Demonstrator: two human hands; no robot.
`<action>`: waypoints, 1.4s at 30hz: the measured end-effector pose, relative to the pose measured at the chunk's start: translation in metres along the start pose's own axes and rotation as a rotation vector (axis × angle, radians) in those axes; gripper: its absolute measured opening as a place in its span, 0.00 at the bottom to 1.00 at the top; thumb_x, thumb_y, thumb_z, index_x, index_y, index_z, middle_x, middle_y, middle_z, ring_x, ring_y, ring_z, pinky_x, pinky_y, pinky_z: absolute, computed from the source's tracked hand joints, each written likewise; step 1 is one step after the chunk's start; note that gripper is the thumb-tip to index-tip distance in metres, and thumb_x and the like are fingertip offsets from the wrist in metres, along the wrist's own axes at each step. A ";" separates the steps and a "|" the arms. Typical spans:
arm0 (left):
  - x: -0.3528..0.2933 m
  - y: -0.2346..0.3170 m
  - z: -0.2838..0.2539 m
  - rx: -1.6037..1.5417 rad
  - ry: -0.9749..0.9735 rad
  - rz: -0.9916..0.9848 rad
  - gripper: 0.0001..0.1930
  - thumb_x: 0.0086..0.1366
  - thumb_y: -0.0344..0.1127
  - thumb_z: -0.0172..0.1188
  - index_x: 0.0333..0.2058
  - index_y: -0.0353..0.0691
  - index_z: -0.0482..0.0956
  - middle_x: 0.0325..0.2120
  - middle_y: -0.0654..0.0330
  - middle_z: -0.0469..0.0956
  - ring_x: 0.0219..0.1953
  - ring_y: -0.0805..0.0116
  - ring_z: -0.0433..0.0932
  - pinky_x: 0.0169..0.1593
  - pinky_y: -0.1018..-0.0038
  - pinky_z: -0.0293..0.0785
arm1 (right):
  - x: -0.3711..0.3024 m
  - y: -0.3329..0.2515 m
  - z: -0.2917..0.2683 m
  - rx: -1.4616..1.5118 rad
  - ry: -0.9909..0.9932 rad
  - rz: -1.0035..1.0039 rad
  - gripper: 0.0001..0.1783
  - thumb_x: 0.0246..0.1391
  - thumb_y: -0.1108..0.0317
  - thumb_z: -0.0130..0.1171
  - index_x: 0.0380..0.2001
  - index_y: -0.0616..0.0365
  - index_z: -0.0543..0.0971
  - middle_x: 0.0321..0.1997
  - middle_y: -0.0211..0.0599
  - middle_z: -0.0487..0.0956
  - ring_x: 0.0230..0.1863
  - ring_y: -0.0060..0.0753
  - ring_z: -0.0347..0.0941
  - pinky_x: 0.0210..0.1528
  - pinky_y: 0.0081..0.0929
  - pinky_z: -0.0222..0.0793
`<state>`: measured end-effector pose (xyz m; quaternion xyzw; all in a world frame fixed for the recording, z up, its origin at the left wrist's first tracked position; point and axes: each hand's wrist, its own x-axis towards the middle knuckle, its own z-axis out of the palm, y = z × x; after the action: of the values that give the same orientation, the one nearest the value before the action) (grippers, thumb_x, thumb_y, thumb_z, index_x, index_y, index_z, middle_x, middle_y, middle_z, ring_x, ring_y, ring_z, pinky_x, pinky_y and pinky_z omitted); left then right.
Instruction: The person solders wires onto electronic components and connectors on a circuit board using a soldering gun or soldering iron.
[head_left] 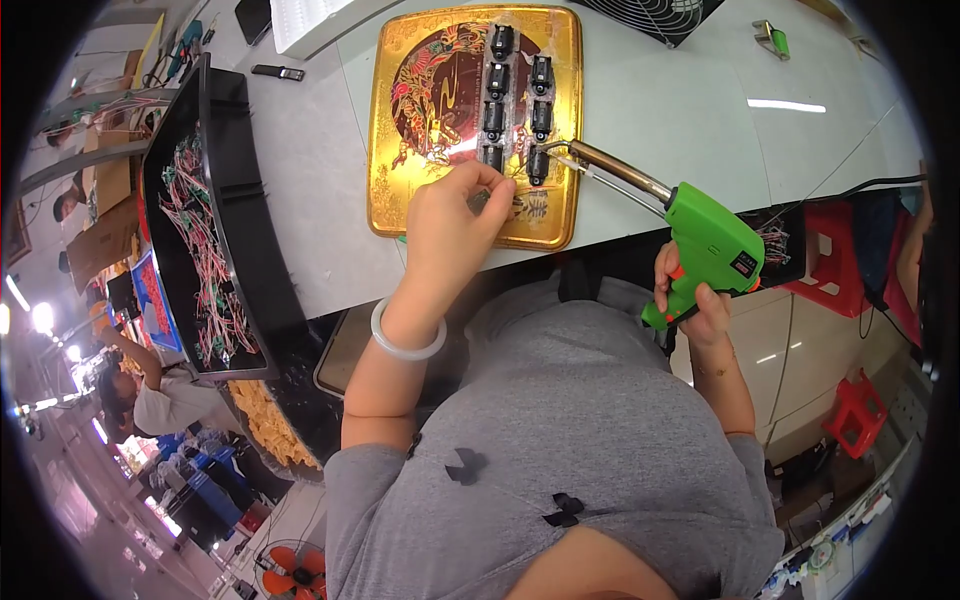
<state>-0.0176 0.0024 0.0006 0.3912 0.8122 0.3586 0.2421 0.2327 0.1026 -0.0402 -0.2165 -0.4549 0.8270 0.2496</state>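
My right hand (697,298) is wrapped round the handle of a green soldering gun (712,240). Its metal tip reaches left to the nearest black part in the right row. My left hand (455,212) is closed in a pinch over the near end of the rows; what its fingertips hold is too small to make out. Two rows of small black box-shaped parts (494,118) stand on clear strips across a gold tin lid (400,205) with a dark round picture. Something dark and thin lies partly hidden below my left fingers.
A black tray (262,215) of red, white and green wires (205,260) stands at the left. Behind the lid are a white box (325,22) and a black fan grille (655,15). A small green-handled metal tool (775,40) lies far right. Red stools (856,415) stand lower right.
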 end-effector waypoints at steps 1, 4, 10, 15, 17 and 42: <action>0.000 0.000 0.000 -0.023 0.021 -0.004 0.08 0.52 0.36 0.59 0.23 0.37 0.76 0.20 0.55 0.77 0.20 0.61 0.75 0.25 0.72 0.67 | 0.000 0.000 0.000 0.003 0.004 0.002 0.29 0.45 0.46 0.54 0.33 0.66 0.65 0.28 0.42 0.64 0.24 0.23 0.60 0.19 0.15 0.62; -0.001 -0.001 0.002 -0.031 0.025 -0.007 0.08 0.52 0.36 0.59 0.23 0.37 0.76 0.20 0.55 0.77 0.19 0.62 0.75 0.25 0.72 0.67 | 0.001 0.001 0.000 -0.002 0.008 0.008 0.29 0.45 0.46 0.54 0.33 0.66 0.66 0.27 0.42 0.64 0.24 0.23 0.60 0.18 0.15 0.62; 0.000 0.000 -0.001 0.014 -0.030 0.000 0.07 0.56 0.32 0.56 0.25 0.33 0.74 0.15 0.62 0.75 0.19 0.80 0.72 0.26 0.83 0.65 | 0.000 0.007 -0.006 0.062 -0.013 -0.006 0.26 0.46 0.51 0.54 0.37 0.66 0.68 0.30 0.43 0.67 0.27 0.26 0.63 0.22 0.18 0.65; 0.000 -0.001 -0.001 -0.001 -0.029 0.008 0.07 0.56 0.31 0.56 0.25 0.33 0.74 0.15 0.62 0.75 0.19 0.80 0.72 0.26 0.83 0.65 | -0.001 0.009 -0.008 0.070 -0.018 -0.001 0.25 0.46 0.52 0.54 0.36 0.65 0.68 0.30 0.42 0.67 0.26 0.26 0.63 0.22 0.19 0.65; 0.000 0.000 -0.001 -0.002 -0.032 0.004 0.07 0.56 0.31 0.56 0.25 0.33 0.74 0.15 0.62 0.75 0.19 0.80 0.72 0.25 0.83 0.65 | -0.001 0.010 -0.008 0.065 -0.015 -0.001 0.24 0.46 0.52 0.54 0.35 0.65 0.68 0.29 0.42 0.66 0.25 0.26 0.63 0.21 0.18 0.65; 0.000 0.003 -0.002 0.018 -0.018 -0.032 0.07 0.53 0.33 0.58 0.23 0.35 0.75 0.17 0.60 0.76 0.18 0.73 0.73 0.24 0.79 0.65 | -0.002 0.011 0.000 -0.094 0.085 -0.012 0.24 0.47 0.49 0.51 0.29 0.64 0.66 0.25 0.39 0.64 0.19 0.24 0.63 0.19 0.15 0.61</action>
<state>-0.0177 0.0032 0.0036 0.3837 0.8194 0.3436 0.2517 0.2322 0.0962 -0.0498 -0.2603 -0.4837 0.7931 0.2633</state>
